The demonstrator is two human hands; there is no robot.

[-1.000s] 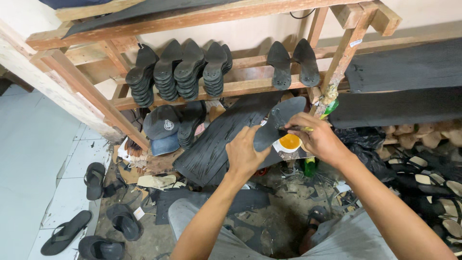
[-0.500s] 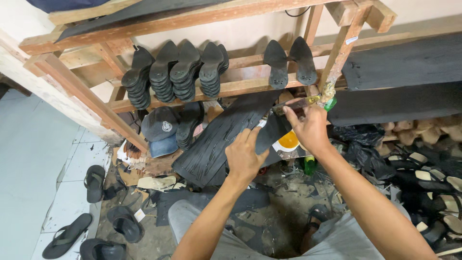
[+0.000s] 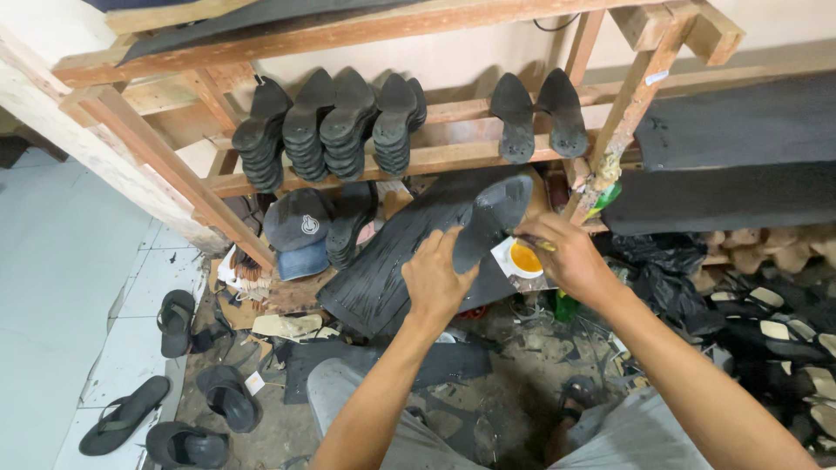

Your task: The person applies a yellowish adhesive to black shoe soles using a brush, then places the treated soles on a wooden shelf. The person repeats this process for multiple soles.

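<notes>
The left hand (image 3: 435, 277) gripped a black shoe sole (image 3: 488, 219) by its lower end, fingers curled around it, holding it tilted above a dark rubber sheet (image 3: 383, 278) that leaned against the wooden rack (image 3: 435, 157). The right hand (image 3: 570, 257) pinched a thin brush (image 3: 522, 238) whose tip touched the sole's edge, just above a small tin of orange glue (image 3: 526, 258). Stacks of black soles (image 3: 331, 122) stood on the rack's shelf, a blue-and-black cap (image 3: 298, 228) hung below them, and sandals (image 3: 174, 320) lay on the floor to the left.
</notes>
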